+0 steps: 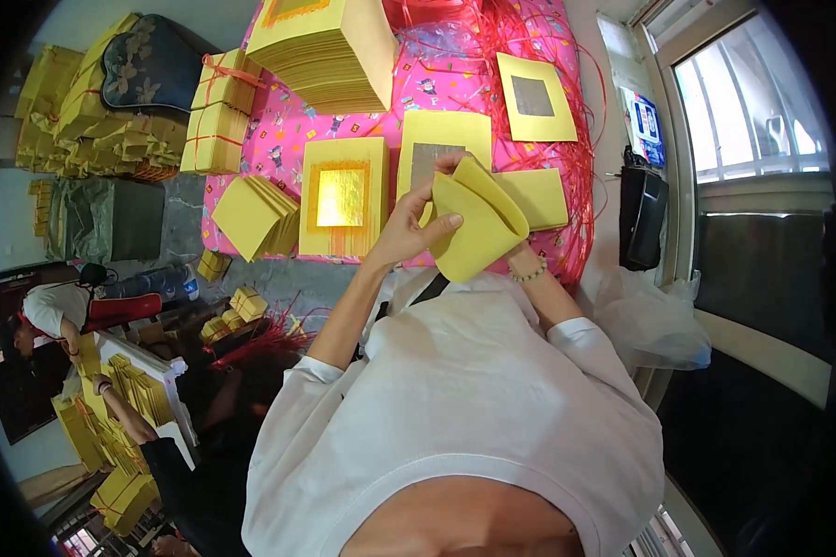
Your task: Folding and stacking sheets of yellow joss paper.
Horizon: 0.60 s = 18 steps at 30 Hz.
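My left hand (pixel 412 226) grips a small bent bundle of yellow paper sheets (pixel 476 227), its thumb pressed on the near face. The sheets bow apart at their upper right edge. Behind them is my right hand (pixel 524 254); only the part by the beaded bracelet shows, and its fingers are hidden. Just beyond my hands lies a yellow sheet with a grey square (pixel 441 130). A yellow paper stack (pixel 536 198) sits to the right. On the left is a stack with a shiny gold square (pixel 342 197), bordered in orange.
A pink patterned cloth (pixel 274 116) covers the table, with a tall yellow paper stack (pixel 362 65) and tangled red strips (pixel 581 200). Tied bundles (pixel 215 139) stand at its left edge. A plastic bag (pixel 650 320) hangs at right. Other people work at a table lower left.
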Each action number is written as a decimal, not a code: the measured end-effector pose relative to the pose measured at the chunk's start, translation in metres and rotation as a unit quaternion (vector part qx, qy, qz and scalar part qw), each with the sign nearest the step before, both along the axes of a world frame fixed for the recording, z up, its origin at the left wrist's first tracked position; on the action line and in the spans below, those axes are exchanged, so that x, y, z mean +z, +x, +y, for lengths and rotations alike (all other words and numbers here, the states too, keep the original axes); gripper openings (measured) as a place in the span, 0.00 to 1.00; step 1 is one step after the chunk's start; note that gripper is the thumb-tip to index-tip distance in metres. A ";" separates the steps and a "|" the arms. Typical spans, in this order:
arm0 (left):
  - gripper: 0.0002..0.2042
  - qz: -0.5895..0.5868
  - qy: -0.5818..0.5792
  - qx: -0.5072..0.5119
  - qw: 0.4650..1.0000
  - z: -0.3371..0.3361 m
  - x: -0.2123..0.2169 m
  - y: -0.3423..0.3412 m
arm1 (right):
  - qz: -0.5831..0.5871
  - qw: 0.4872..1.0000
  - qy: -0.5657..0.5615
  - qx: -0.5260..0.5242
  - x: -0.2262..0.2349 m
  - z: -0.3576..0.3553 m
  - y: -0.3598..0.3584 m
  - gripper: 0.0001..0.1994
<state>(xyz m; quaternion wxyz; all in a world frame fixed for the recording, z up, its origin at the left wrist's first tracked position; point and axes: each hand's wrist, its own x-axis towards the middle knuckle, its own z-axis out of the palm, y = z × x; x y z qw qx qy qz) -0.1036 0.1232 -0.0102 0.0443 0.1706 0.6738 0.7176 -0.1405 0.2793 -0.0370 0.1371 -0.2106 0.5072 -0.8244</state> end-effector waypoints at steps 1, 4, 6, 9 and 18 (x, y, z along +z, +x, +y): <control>0.19 -0.038 0.036 -0.015 0.999 0.000 -0.003 0.000 | 0.005 0.999 0.046 -0.009 -0.003 0.002 -0.003 0.18; 0.17 -0.091 0.110 -0.005 0.990 0.003 -0.012 0.002 | 0.154 0.968 0.185 -0.077 -0.017 0.014 -0.014 0.19; 0.16 -0.106 0.149 0.019 0.983 0.002 -0.017 0.000 | 0.293 0.907 0.272 -0.132 -0.021 0.026 -0.016 0.20; 0.14 -0.054 0.120 0.089 0.987 -0.002 -0.029 -0.008 | -0.106 0.991 -0.040 -0.077 0.000 0.032 0.001 0.19; 0.17 0.075 0.048 0.212 0.973 0.008 -0.048 0.000 | 0.209 0.909 0.329 -0.149 -0.009 0.031 0.012 0.23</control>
